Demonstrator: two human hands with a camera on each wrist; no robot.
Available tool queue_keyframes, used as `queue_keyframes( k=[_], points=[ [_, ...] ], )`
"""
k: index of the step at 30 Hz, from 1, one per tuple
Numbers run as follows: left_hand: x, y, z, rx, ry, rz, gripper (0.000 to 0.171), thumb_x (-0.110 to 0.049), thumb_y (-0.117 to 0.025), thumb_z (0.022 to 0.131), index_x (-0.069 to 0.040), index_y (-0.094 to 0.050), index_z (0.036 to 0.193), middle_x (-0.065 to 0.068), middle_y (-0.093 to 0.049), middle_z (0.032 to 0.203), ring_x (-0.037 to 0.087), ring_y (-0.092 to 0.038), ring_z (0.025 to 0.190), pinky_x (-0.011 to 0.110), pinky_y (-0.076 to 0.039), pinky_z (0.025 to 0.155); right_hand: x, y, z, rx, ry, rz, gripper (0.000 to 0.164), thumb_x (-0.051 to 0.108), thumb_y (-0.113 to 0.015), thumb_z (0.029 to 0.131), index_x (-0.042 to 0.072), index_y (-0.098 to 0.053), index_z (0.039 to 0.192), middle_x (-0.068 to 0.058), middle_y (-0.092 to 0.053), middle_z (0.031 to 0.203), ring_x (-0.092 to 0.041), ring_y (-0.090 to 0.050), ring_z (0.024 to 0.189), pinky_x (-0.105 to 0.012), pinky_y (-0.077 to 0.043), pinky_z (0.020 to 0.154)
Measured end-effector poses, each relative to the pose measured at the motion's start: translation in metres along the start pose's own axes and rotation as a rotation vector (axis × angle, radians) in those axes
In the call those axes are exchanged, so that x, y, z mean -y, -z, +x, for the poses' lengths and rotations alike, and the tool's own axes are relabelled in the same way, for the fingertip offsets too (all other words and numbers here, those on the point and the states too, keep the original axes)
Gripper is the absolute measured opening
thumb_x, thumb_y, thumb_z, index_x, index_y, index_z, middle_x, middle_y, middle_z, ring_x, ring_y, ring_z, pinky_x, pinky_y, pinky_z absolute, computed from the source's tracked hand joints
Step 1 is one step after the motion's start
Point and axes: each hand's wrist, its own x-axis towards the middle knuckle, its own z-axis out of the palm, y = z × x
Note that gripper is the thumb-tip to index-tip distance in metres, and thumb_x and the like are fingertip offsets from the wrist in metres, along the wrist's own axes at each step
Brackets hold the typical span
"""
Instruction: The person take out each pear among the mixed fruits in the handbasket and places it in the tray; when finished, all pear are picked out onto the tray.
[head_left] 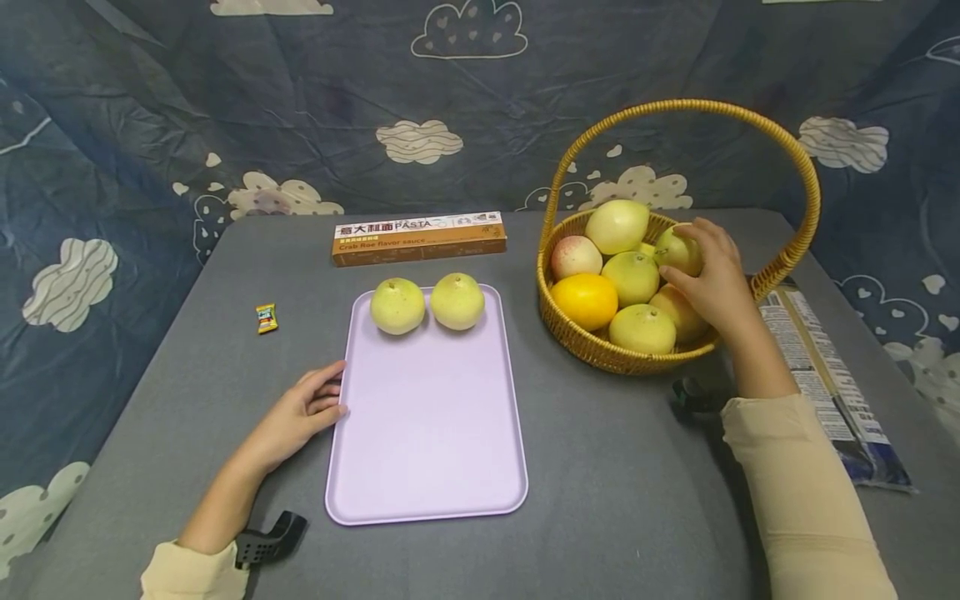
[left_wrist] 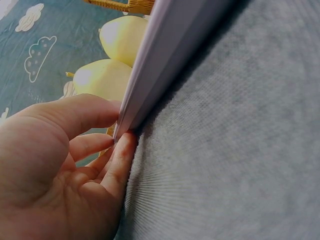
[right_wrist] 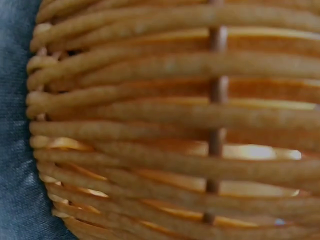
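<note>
My left hand (head_left: 300,412) touches the left rim of a lilac tray (head_left: 427,433) with its thumb and fingertips; the left wrist view shows the fingertips at that rim, close to the grey tabletop. Two round yellow-green fruits (head_left: 397,306) (head_left: 457,301) sit side by side at the tray's far end. On the right, my right hand (head_left: 712,271) holds another yellow-green fruit (head_left: 677,250) between thumb and fingers, over the right side of a wicker basket (head_left: 622,360). The right wrist view is filled by the basket's woven side (right_wrist: 170,115), hiding that hand.
More fruit lies in the basket, including an orange-yellow one (head_left: 585,302) and a pinkish one (head_left: 576,257). The tall basket handle (head_left: 682,106) arches above. A pasta box (head_left: 418,238) stands behind the tray, a small yellow packet (head_left: 266,318) lies left, a printed bag (head_left: 825,383) right.
</note>
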Motion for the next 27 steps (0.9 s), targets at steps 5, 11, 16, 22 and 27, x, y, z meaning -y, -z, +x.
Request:
queue_keyframes(
  k=[5,11,16,22,27],
  points=[
    [0.0001,-0.0002,-0.0004,0.000,-0.005,-0.009,0.059,0.010,-0.057,0.081,0.011,-0.030,0.133,0.026,-0.037,0.119,0.015,-0.047,0.101,0.013,-0.043,0.084,-0.0030,-0.0010,0.0046,0.022,-0.030,-0.001,0.056,0.012,-0.057,0.087,0.006,-0.033,0.137,-0.014,-0.007,0.147,-0.032,0.004,0.132,-0.058,-0.004,0.103],
    [0.0003,-0.0004,-0.0006,-0.002,-0.005,-0.009,0.059,0.009,-0.058,0.081,0.011,-0.030,0.133,0.026,-0.037,0.119,0.019,-0.047,0.101,0.013,-0.043,0.084,-0.0056,-0.0027,0.0087,0.039,-0.037,-0.015,0.064,0.001,-0.060,0.082,0.007,-0.030,0.138,-0.017,0.000,0.147,-0.035,0.009,0.131,-0.062,-0.004,0.101],
    [0.0005,-0.0003,-0.0002,-0.003,-0.006,-0.007,0.059,0.009,-0.058,0.081,0.011,-0.031,0.133,0.026,-0.038,0.118,0.019,-0.047,0.101,0.013,-0.043,0.084,-0.0063,-0.0038,0.0087,0.016,-0.044,-0.044,0.065,0.000,-0.062,0.081,0.009,-0.032,0.138,-0.021,-0.006,0.144,-0.039,0.003,0.129,-0.065,-0.010,0.097],
    [0.0002,0.0001,-0.0001,-0.004,-0.006,-0.010,0.059,0.009,-0.058,0.081,0.010,-0.031,0.134,0.026,-0.038,0.119,0.018,-0.047,0.101,0.013,-0.043,0.084,-0.0041,-0.0059,0.0089,-0.098,-0.100,-0.061,0.064,0.013,-0.067,0.080,0.012,-0.037,0.136,-0.023,-0.021,0.134,-0.041,-0.016,0.121,-0.059,-0.025,0.090],
    [-0.0005,0.0001,-0.0001,0.000,0.001,-0.013,0.059,0.009,-0.058,0.082,0.010,-0.030,0.134,0.026,-0.038,0.119,0.020,-0.046,0.102,0.013,-0.043,0.084,0.0032,-0.0073,0.0059,-0.214,-0.117,-0.020,0.067,0.020,-0.072,0.076,0.013,-0.038,0.134,-0.022,-0.028,0.126,-0.037,-0.029,0.113,-0.051,-0.032,0.090]
  ],
)
